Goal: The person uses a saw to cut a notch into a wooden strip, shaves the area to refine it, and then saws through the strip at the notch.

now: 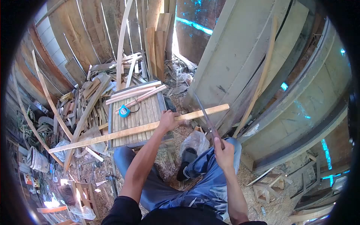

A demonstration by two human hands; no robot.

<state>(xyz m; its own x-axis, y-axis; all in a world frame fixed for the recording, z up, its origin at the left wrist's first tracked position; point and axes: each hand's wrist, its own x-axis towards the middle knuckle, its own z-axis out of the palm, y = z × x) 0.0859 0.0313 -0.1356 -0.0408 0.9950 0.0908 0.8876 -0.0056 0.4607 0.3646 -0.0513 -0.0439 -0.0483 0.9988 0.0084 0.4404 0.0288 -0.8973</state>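
A long pale wooden strip (135, 130) lies slantwise across a low slatted bench (127, 141), its right end jutting past the bench edge. My left hand (169, 120) is closed around the strip, right of its middle. In my right hand (224, 153) is the handle of a long, thin, dark-bladed tool that looks like a handsaw (208, 120), seen nearly edge-on. Its blade crosses the strip close to the right end; whether it has cut in is too small to tell. A blue tape measure (124, 111) and several shorter wooden strips (131, 93) rest on the bench.
Scrap wood (98, 90) is heaped behind and left of the bench. Large grey panels (240, 56) lean on the right, with a curved frame (296, 131) beside them. A plastic bag (195, 142) lies between my legs. Shavings cover the floor; a small wooden frame (272, 187) stands lower right.
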